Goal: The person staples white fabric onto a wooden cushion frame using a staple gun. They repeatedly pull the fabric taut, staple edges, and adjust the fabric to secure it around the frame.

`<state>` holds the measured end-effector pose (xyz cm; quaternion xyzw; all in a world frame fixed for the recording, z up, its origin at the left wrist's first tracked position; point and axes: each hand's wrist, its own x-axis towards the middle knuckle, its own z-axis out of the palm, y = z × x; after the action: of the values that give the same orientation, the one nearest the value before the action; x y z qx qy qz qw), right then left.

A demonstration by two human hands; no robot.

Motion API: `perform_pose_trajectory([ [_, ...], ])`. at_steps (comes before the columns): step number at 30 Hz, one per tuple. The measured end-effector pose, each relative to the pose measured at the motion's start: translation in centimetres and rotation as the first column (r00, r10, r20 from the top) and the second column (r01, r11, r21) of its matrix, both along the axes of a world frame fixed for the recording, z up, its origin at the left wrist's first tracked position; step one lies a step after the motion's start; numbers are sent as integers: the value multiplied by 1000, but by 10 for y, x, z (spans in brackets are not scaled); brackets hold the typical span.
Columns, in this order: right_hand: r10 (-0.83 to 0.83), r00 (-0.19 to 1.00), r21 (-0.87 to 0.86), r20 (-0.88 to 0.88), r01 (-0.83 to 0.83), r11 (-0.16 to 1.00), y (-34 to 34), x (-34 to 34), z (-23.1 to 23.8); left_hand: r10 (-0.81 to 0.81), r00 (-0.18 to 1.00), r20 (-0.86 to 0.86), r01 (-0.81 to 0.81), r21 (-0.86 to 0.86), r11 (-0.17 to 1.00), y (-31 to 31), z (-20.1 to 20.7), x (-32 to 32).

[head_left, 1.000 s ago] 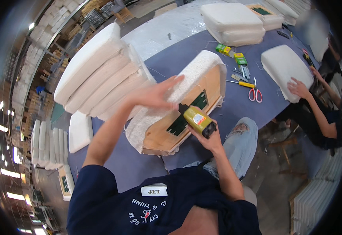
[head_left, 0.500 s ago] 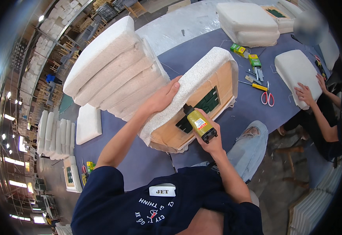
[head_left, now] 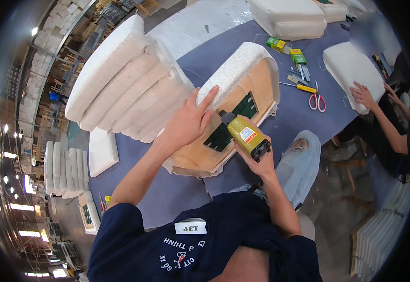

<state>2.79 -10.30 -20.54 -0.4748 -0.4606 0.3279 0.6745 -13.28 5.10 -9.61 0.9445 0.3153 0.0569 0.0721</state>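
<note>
A padded seat (head_left: pixel 237 70) stands tilted on the table, its white fabric edge up and its wooden underside with green webbing facing me. My left hand (head_left: pixel 188 123) lies over its upper edge, fingers spread on the fabric, thumb apart. Wrapped round a yellow-green staple gun (head_left: pixel 243 134) is my right hand (head_left: pixel 260 162), most of its fingers hidden behind the tool. The gun's black nose points at the seat's wooden frame near the webbing; whether it touches I cannot tell.
A stack of white cushions (head_left: pixel 120 89) rises just left of the seat. Right of it on the blue table (head_left: pixel 289 113) lie staple boxes (head_left: pixel 297 56), staple strips, a yellow-handled screwdriver (head_left: pixel 306 88) and red-handled scissors (head_left: pixel 317 102). At right, a co-worker's hand (head_left: pixel 363 96) rests on another cushion (head_left: pixel 350 70).
My left hand has slid down along the seat's edge toward me, and its fingers have spread. The staple gun has turned slightly in my right hand. The whole view has shifted a little.
</note>
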Motion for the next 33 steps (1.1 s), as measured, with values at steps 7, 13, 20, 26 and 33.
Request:
perform_pose_trajectory([
  [7, 20, 998, 42, 67, -22, 999, 9, -2, 6, -35, 997, -64, 35, -2, 999, -9, 11, 1],
  [13, 95, 995, 104, -10, -94, 990, 10, -13, 2, -23, 997, -79, 19, -53, 998, -7, 12, 0],
  [20, 96, 994, 97, 44, -100, 990, 6, -17, 11, -13, 997, -79, 10, -35, 999, -8, 12, 1],
  [26, 118, 992, 66, 39, -120, 991, 5, -20, 10, 8, 996, -91, -11, -35, 999, -10, 9, -1],
  [33, 79, 988, -55, -136, -87, 995, -8, -13, -22, -92, 992, -82, 68, -257, 964, 8, 19, 4],
])
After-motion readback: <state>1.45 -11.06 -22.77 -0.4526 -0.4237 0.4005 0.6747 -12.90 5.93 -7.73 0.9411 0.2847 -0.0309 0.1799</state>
